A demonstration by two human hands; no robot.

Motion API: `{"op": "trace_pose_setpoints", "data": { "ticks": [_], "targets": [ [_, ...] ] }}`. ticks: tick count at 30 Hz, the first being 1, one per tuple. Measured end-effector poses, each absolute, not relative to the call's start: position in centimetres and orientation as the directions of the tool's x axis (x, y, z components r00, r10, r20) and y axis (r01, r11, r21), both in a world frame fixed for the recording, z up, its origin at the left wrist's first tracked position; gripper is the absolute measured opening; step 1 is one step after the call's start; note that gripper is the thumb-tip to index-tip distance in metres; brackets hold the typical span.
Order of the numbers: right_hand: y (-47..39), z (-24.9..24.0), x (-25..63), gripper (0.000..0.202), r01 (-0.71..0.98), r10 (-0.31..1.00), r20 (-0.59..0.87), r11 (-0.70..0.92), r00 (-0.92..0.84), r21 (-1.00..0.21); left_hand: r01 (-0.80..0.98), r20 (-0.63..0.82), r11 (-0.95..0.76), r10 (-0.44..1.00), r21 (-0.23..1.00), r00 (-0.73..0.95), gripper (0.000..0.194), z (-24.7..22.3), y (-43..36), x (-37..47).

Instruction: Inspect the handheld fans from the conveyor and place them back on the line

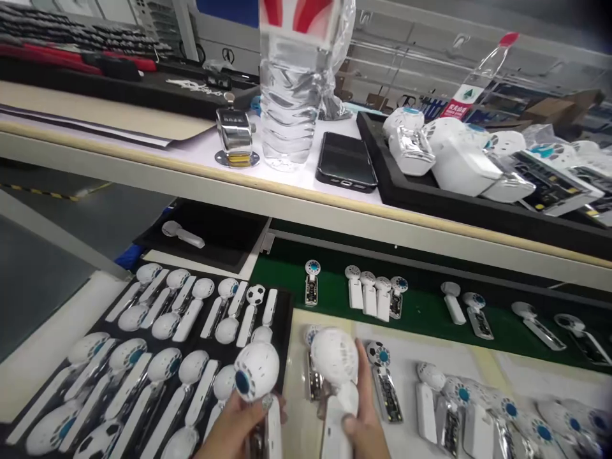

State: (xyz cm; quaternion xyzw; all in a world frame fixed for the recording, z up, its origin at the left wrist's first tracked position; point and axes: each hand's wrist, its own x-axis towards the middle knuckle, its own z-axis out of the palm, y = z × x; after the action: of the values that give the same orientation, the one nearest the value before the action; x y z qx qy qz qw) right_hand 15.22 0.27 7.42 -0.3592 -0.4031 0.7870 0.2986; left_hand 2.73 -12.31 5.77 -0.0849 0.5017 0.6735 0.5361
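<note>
A white, ball-headed plastic device with a blue centre point(257, 371) is gripped just below its head by the left hand point(241, 422). A second white, ball-headed plastic device point(335, 356) is gripped around its handle by the right hand point(367, 411). Both are held side by side, apart, above the pale tabletop point(406, 344) near the flat black tray point(285, 335). Light weight and stiff, smooth, slightly slippery shells may be expected; the slotted heads seem more fragile, so the handles are best grasped.

My left hand point(239, 419) grips one fan point(261, 368); my right hand point(366, 408) grips a second fan point(335, 357). Left: black tray point(285, 312) bearing more fans point(160, 366).
</note>
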Motion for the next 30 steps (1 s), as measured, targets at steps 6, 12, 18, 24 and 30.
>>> {"op": "trace_pose_setpoints", "data": {
  "ticks": [6,12,18,24,30],
  "targets": [
    [0.8,6.4,18.9,0.059,-0.059,0.620,-0.514,-0.670,-0.593,-0.740,-0.835,-0.722,0.044,0.530,0.548,-0.445,0.049,6.7,-16.0,0.0],
    [-2.0,4.3,18.7,0.036,-0.205,0.431,-0.669,-0.897,-0.606,-0.392,-0.804,-0.777,0.059,0.307,0.592,-0.550,0.049,8.8,-17.1,-1.1],
    [-3.4,5.2,17.1,0.055,0.066,0.316,-0.681,-0.879,-0.660,-0.473,-0.768,-0.691,0.074,0.497,0.636,-0.525,0.047,10.5,-16.9,0.2],
    [-3.1,7.8,14.0,0.054,0.100,0.465,-0.703,-0.793,-0.538,-0.601,-0.729,-0.643,0.123,0.585,0.673,-0.495,0.055,12.3,-15.8,1.6],
    [-2.5,8.9,13.2,0.062,0.181,0.404,-0.769,-0.818,-0.495,-0.546,-0.769,-0.659,0.140,0.623,0.624,-0.421,0.059,13.0,-15.5,2.1]
  ]
}}
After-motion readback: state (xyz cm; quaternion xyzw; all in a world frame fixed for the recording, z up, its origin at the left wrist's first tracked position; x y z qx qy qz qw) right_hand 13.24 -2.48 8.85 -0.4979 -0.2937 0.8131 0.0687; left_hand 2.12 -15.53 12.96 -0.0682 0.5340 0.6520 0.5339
